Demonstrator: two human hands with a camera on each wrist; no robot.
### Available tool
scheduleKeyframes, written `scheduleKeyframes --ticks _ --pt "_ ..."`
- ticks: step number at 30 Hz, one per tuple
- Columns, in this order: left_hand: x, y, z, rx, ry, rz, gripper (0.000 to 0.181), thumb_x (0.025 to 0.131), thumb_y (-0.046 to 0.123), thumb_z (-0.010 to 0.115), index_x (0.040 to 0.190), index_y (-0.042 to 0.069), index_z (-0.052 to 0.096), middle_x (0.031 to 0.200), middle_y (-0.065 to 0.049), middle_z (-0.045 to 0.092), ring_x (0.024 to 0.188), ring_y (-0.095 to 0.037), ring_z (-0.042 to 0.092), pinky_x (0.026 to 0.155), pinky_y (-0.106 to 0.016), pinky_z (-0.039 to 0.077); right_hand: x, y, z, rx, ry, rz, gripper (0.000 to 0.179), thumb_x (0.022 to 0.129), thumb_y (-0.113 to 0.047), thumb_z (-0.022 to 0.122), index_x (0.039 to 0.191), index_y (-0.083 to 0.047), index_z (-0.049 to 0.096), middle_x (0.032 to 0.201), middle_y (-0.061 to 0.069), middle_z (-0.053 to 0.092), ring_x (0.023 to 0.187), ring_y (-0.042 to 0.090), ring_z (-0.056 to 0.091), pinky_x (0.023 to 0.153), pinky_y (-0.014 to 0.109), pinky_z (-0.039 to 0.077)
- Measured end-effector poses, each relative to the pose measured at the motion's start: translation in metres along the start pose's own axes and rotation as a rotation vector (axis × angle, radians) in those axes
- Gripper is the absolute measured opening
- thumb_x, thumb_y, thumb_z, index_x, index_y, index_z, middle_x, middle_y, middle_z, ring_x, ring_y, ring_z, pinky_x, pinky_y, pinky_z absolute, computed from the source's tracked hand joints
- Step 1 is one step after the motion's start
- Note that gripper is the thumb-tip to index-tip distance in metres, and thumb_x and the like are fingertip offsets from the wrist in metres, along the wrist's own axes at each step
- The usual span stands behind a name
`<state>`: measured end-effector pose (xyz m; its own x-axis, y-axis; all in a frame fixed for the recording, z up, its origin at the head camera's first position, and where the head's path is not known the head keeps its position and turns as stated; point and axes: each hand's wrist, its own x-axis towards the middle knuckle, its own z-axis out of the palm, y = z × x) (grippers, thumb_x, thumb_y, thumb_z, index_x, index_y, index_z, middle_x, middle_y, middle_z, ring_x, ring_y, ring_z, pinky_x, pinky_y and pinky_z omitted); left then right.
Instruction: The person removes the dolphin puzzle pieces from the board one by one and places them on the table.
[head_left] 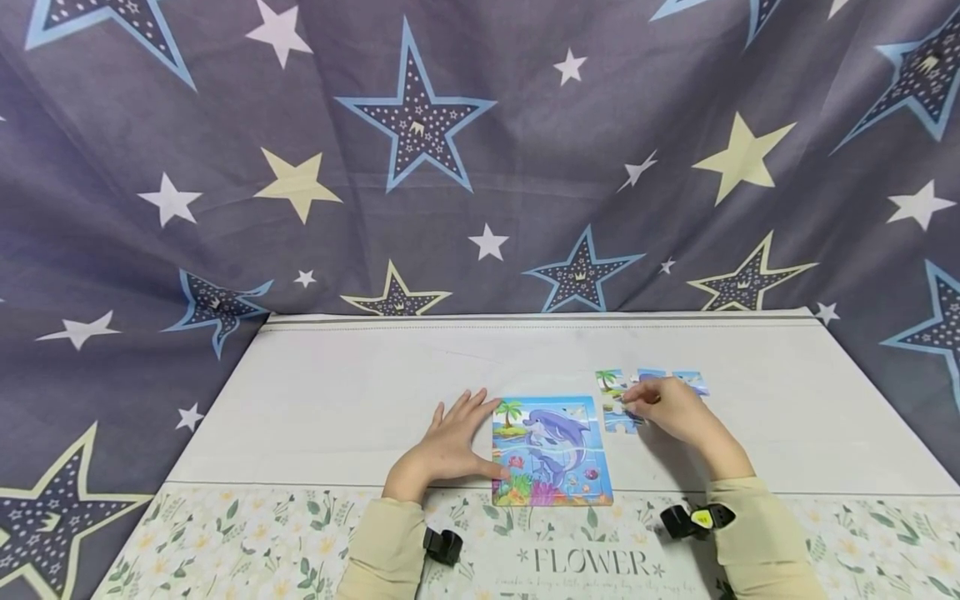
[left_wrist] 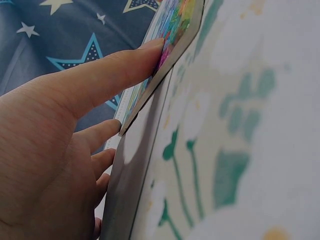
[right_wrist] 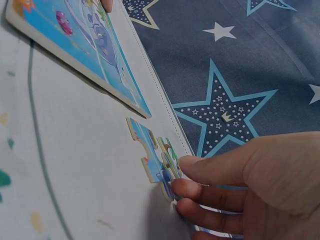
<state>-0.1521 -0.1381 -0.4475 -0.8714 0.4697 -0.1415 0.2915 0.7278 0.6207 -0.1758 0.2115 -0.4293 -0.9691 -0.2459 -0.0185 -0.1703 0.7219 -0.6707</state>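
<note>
A square dolphin jigsaw puzzle board (head_left: 555,450) lies flat on the table, its raised border showing along the edge in the right wrist view. My left hand (head_left: 450,446) is spread at its left side, the thumb (left_wrist: 145,55) on the lower left border and the index fingertip at the upper left corner. To the right of the board, my right hand (head_left: 671,408) pinches a puzzle piece (right_wrist: 171,155) between thumb and fingertips, low over the other pieces. Part of that piece is hidden by the fingers. A blue piece (right_wrist: 150,150) lies beside the fingertips.
More loose pieces lie behind the right hand, including a palm tree piece (head_left: 609,380) and a blue one (head_left: 692,382). The white table (head_left: 337,375) has a flower-printed cloth (head_left: 247,542) along its front. A dark star-patterned curtain (head_left: 465,225) hangs at the back.
</note>
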Motion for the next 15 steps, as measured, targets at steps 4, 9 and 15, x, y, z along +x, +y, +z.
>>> scheduleKeyframes --ticks 4,9,15 --pt "0.0 -0.002 0.001 0.015 0.0 0.005 0.108 0.069 0.049 0.084 0.157 0.014 0.031 0.165 -0.01 0.014 0.151 -0.031 0.003 0.117 -0.058 -0.009 0.0 -0.005 0.0 0.005 0.031 -0.005 0.013 0.093 -0.008 0.066 0.101 0.001 0.072 0.086 0.006 0.071 0.074 0.016 0.06 0.064 0.031 0.05" --pt "-0.001 0.003 -0.003 0.005 0.001 0.003 0.108 0.069 0.046 0.086 0.155 0.011 0.032 0.164 -0.012 0.016 0.151 -0.033 0.005 0.117 -0.06 -0.007 0.002 -0.015 0.004 0.004 0.071 -0.016 0.013 0.093 -0.009 0.067 0.102 -0.001 0.072 0.084 0.004 0.071 0.074 0.016 0.061 0.062 0.032 0.049" --pt "-0.002 0.004 -0.003 0.007 0.001 0.002 0.107 0.07 0.047 0.086 0.155 0.011 0.033 0.164 -0.013 0.017 0.151 -0.034 0.006 0.117 -0.061 -0.006 0.003 -0.027 0.011 0.052 0.061 -0.03 0.014 0.093 -0.008 0.068 0.104 0.0 0.072 0.086 0.004 0.069 0.073 0.016 0.06 0.06 0.031 0.05"
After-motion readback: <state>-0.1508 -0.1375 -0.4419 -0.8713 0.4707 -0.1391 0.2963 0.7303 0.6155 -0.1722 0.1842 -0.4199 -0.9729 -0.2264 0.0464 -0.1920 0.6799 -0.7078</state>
